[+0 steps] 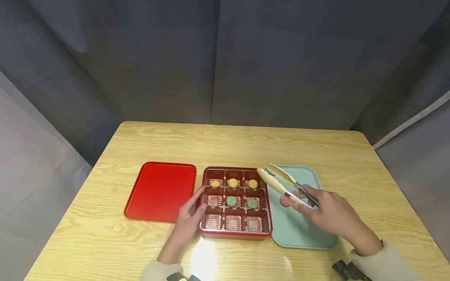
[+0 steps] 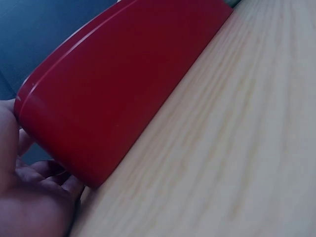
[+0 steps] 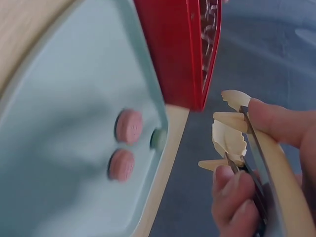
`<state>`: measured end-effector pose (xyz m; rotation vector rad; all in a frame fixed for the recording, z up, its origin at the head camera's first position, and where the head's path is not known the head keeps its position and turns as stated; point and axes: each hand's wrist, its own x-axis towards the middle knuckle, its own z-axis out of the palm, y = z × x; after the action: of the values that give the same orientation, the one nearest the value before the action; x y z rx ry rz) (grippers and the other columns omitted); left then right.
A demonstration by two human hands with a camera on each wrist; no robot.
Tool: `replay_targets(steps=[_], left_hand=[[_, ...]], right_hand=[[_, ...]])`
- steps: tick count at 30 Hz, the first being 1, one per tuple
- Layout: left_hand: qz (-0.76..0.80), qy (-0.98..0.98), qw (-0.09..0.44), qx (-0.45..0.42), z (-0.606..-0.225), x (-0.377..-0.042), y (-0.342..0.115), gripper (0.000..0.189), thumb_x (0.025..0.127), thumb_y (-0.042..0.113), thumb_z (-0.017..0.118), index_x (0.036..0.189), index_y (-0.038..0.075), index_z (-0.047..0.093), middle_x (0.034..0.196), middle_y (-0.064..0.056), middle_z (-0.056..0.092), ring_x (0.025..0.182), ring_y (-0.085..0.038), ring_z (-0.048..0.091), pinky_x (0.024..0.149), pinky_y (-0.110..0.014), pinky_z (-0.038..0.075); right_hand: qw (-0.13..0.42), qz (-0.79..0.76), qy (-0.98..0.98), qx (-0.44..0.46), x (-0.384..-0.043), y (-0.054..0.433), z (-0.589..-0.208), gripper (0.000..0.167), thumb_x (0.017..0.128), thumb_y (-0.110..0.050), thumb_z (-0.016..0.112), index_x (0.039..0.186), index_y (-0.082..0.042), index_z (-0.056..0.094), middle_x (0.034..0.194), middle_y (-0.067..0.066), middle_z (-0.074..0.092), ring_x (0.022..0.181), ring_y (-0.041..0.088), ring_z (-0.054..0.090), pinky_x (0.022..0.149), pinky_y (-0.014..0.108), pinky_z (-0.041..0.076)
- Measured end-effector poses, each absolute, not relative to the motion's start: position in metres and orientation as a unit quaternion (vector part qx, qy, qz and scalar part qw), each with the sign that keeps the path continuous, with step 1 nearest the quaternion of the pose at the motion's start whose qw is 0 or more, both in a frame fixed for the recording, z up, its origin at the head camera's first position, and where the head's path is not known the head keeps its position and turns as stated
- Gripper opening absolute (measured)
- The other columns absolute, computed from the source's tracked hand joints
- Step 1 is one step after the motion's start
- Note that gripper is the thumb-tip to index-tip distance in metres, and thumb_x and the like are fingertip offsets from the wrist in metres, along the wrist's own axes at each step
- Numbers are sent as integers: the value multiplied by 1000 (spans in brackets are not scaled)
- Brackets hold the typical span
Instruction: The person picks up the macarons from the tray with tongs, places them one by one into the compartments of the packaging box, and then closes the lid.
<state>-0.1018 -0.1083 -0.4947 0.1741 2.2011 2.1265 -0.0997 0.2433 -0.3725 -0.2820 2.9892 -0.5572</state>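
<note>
A red box [image 1: 233, 235] with a brown divided insert stands in the middle of the table. Its back row holds three yellow round cookies [image 1: 233, 182]; green cookies [image 1: 231, 201] lie in the middle and right compartments of the middle row. My left hand [image 1: 188, 218] rests against the box's left side, fingers and thumb at the rim. My right hand [image 1: 328, 208] grips metal tongs [image 1: 272, 182] with cream tips, above the light-blue tray [image 1: 299, 230]. The tips stand apart; nothing is held between them. Two pink cookies [image 3: 129, 126] and a green cookie [image 3: 158, 139] lie on that tray.
A flat red tray [image 1: 161, 191] lies left of the box. The light-blue tray sits close against the box's right side. Beyond the wooden table's [image 1: 211, 144] back edge hangs a dark grey curtain [image 1: 218, 70].
</note>
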Motion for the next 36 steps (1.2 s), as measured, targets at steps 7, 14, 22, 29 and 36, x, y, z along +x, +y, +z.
replay_targets(steps=[7, 14, 22, 29, 36], left_hand=[[694, 717, 38, 55, -494, -102, -108, 52, 96, 10, 51, 145, 23, 37, 152, 2, 30, 140, -14, 26, 111, -21, 27], [682, 728, 36, 55, -496, -103, -108, 53, 96, 9, 51, 145, 26, 37, 152, 2, 30, 142, -15, 23, 113, -22, 23], [675, 736, 33, 53, -497, -103, -109, 53, 96, 11, 52, 144, 27, 38, 152, 3, 30, 142, -15, 23, 113, -23, 22], [695, 716, 34, 61, -497, -103, -108, 52, 96, 12, 53, 145, 23, 38, 152, 1, 30, 141, -14, 24, 111, -22, 25], [697, 713, 31, 66, -499, -104, -109, 52, 96, 13, 53, 145, 24, 38, 152, 3, 31, 141, -12, 23, 112, -21, 24]], right_hand=[[61, -180, 980, -50, -109, 259, -382, 86, 83, -62, 57, 134, 6, 47, 61, 3, 45, 54, 16, 42, 42, 28, 31], [85, -181, 979, -38, -116, 269, -402, 83, 84, -59, 58, 133, 8, 47, 72, 10, 57, 62, 20, 48, 44, 28, 32], [100, -184, 977, -37, -123, 270, -411, 84, 85, -59, 57, 133, 10, 46, 103, 28, 62, 67, 22, 50, 44, 28, 32], [113, -196, 974, -34, -128, 269, -415, 86, 85, -58, 57, 135, 10, 43, 84, 16, 61, 57, 18, 46, 43, 28, 31], [122, -190, 973, -35, -131, 269, -417, 86, 85, -59, 56, 135, 11, 42, 98, 26, 63, 62, 20, 49, 44, 28, 34]])
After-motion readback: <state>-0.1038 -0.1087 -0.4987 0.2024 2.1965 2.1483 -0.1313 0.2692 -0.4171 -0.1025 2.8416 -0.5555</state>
